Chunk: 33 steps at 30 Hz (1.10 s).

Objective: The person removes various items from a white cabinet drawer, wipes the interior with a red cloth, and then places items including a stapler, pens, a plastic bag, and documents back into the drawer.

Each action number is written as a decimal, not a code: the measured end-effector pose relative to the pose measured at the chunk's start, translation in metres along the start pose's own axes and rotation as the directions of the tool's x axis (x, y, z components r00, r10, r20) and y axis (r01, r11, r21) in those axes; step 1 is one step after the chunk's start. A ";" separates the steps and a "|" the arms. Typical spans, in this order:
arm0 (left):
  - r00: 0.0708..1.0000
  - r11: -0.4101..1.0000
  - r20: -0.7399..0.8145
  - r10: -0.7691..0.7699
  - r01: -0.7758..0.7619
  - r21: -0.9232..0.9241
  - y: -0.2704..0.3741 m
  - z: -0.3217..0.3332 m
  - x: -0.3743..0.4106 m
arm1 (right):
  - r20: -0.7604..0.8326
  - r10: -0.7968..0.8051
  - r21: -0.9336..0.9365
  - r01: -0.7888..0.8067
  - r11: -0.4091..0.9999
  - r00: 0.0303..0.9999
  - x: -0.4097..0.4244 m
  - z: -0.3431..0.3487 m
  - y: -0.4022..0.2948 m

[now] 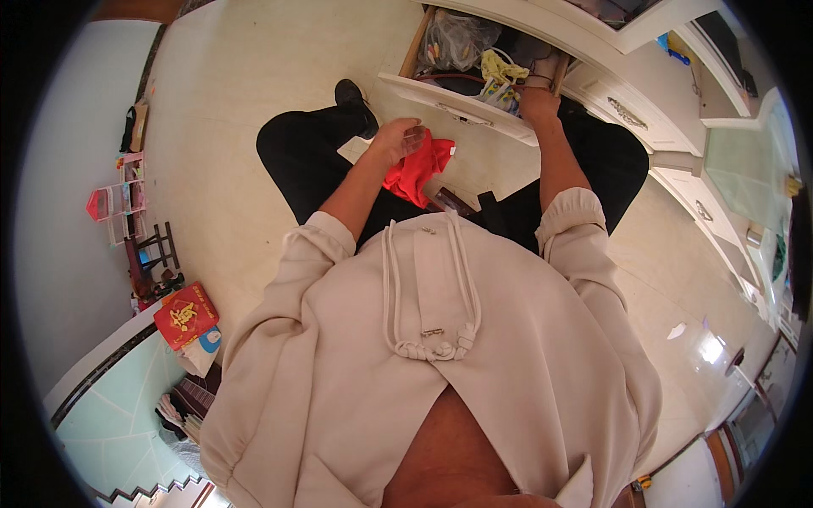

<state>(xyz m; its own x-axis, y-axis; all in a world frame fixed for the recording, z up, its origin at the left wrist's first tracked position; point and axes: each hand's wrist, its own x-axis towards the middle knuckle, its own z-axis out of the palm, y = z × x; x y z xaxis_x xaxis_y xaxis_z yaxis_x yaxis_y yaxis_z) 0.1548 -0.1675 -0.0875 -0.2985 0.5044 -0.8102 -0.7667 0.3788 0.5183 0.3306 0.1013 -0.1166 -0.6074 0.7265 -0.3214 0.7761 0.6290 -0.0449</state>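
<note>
My left hand hangs just above a red cloth with a small white tag, between my knees. Its fingers are loosely curved and apart, with nothing seen in them. My right hand reaches over the front of a pulled-out white drawer into its right end; the fingertips are hard to make out among the contents. Beside that hand lie a yellow patterned cloth or bag and a blue-and-yellow dotted piece. A clear plastic bag of small items fills the drawer's left part, near a reddish cord.
A dark brown flat object lies on the tiled floor by the red cloth. White cabinets with ornate handles run along the right. At the left wall stand a pink toy rack, a dark stool and a red bag.
</note>
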 end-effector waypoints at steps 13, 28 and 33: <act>0.922 0.991 -0.376 0.087 -0.040 0.130 -0.014 -0.042 0.048 | -0.314 -0.129 -0.044 0.121 0.992 0.941 -0.006 -0.002 -0.015; 0.926 0.616 -0.206 -0.316 0.365 0.698 -0.069 -0.034 0.117 | 0.042 -0.342 0.407 0.297 0.864 0.939 -0.070 -0.039 -0.084; 0.964 0.147 -0.087 -0.250 0.127 0.981 -0.085 -0.053 0.128 | 0.128 -0.350 0.467 0.255 0.847 0.928 -0.064 -0.002 -0.092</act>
<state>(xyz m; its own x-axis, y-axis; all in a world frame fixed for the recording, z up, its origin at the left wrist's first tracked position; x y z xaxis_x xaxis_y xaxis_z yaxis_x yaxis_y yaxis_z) 0.1517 -0.1759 -0.2499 -0.1453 0.3240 -0.9348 0.4071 0.8808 0.2420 0.2980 -0.0028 -0.0902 -0.8137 0.4185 -0.4035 0.5813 0.5886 -0.5618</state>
